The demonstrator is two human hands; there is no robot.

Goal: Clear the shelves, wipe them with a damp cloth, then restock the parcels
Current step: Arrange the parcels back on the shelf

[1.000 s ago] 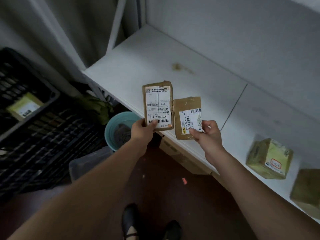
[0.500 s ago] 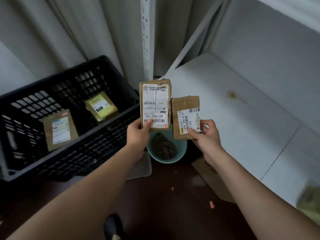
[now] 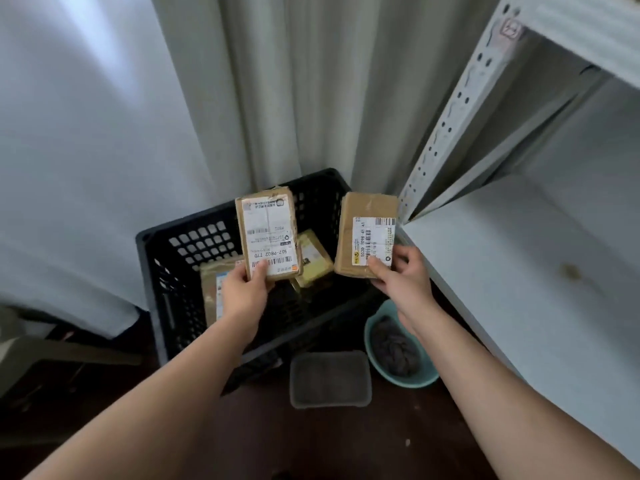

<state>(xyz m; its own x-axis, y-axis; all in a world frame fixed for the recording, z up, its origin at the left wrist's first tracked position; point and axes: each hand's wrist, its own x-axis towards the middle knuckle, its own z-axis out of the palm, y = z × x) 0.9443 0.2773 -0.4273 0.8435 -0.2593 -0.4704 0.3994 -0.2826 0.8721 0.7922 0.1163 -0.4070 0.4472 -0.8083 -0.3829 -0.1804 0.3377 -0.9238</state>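
A tall brown parcel [image 3: 268,234] with a white shipping label is held upright by its lower edge in the left hand [image 3: 244,296], the thumb pressed against the label and the other fingers curled behind the cardboard. A shorter brown parcel [image 3: 367,234], also labelled, is pinched at its lower right corner by the right hand [image 3: 403,283], with the thumb laid on the label and the fingers wrapped behind. Both parcels are kept apart from each other, side by side, above a black plastic crate [image 3: 180,282] standing on the dark floor. Inside the crate a yellowish parcel [image 3: 313,259] is seen between the two held ones, and another brown parcel [image 3: 211,289] with a pale label is partly hidden behind the left hand. The white shelf [image 3: 519,271] is seen on the right, its visible surface marked by a small brownish stain [image 3: 569,271], and its perforated metal upright [image 3: 453,116] rises at a slant from the corner nearest the crate. Below the shelf edge a teal basin [image 3: 424,377] is set on the floor with a dark crumpled cloth [image 3: 393,348] lying in it. Just beside the basin, and in front of the crate, a clear plastic tub [image 3: 330,379] is placed. Pale curtains [image 3: 277,81] hang behind the crate.
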